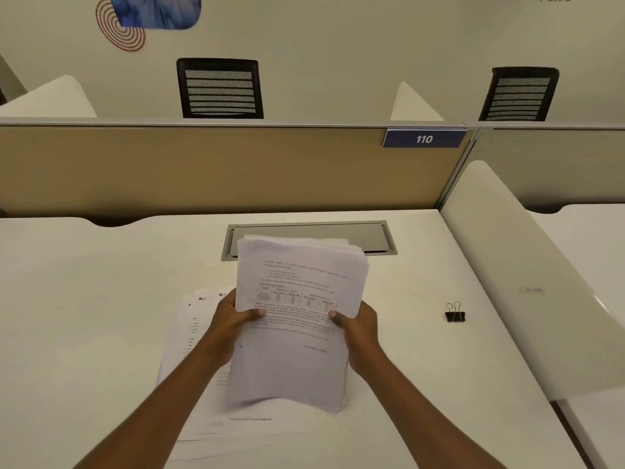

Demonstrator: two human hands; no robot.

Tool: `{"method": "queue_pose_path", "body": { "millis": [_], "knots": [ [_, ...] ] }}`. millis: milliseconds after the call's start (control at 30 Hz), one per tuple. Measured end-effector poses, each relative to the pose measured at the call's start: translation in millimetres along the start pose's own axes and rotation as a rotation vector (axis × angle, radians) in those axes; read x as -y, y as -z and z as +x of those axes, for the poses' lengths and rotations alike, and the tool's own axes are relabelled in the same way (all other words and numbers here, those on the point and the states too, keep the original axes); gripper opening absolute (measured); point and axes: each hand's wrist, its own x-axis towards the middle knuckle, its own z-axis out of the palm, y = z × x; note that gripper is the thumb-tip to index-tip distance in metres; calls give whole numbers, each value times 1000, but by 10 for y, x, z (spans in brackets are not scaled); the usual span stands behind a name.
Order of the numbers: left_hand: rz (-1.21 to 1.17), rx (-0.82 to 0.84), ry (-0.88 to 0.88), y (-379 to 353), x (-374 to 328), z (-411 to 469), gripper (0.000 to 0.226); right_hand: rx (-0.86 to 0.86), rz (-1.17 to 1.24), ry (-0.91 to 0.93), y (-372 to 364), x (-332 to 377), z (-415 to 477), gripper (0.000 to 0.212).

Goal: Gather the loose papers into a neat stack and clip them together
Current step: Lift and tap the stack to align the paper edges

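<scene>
A thick stack of printed white papers [297, 286] is held up above the desk, its edges a little uneven at the top. My left hand [233, 319] grips its left side, thumb on the front sheet. My right hand [358, 328] grips its right side the same way. More loose papers [189, 333] lie flat on the desk beneath and to the left of the held stack. A black binder clip [455, 313] with silver handles stands on the desk to the right, well apart from my right hand.
The white desk [84, 316] has a grey cable hatch [372, 236] behind the papers. A tan partition [203, 167] with a blue "110" sign [424, 139] closes the back. A white side divider [527, 275] rises on the right. Two black chairs stand beyond.
</scene>
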Motion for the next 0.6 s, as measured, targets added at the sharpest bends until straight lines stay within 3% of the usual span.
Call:
{"method": "queue_pose_path", "body": {
  "millis": [300,600],
  "knots": [
    [13,11,-176,-243,-330,-13,51,20,30,314,88,370,-102,24],
    [51,-72,-211,-408,-166,-93,52,30,-48,307,209,159,-95,28]
  ]
}}
